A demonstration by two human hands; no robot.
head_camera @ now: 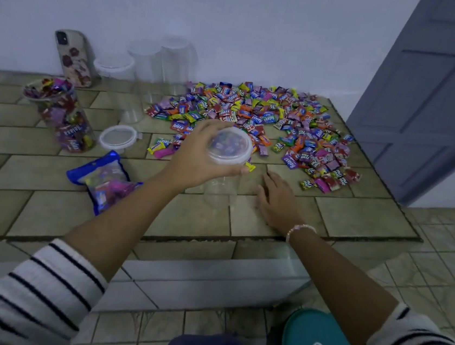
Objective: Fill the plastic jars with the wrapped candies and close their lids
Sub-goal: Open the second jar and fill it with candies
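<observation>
**passerby_1:** ok, what's the left hand (194, 157) up to, dead centre of the frame?

**standing_by_the_door:** Its fingers are curled round the rim of a round clear plastic lid (230, 147), held up over the tiled ledge (357, 215). Right under it there's a faint see-through plastic jar (219, 192). Honestly can't tell if the lid sits on it or just above.

**passerby_1:** and the right hand (277, 200)?

**standing_by_the_door:** It's just right of that jar, palm down on the tiles, fingers loose and spread, holding nothing.

**passerby_1:** where's the candy then?

**standing_by_the_door:** There's a big heap of bright wrapped candies (255, 116) across the upper middle and right, behind both hands. Over at the left is a tall clear jar packed with candies (62, 119), top open, with a second round clear lid (118, 137) lying flat just right of it. A blue plastic candy bag (103, 178) is below that. Upper left, a floral-cased phone (73, 58) leans on the white wall (238, 17), with a few empty clear jars (148, 61) beside it.
</observation>
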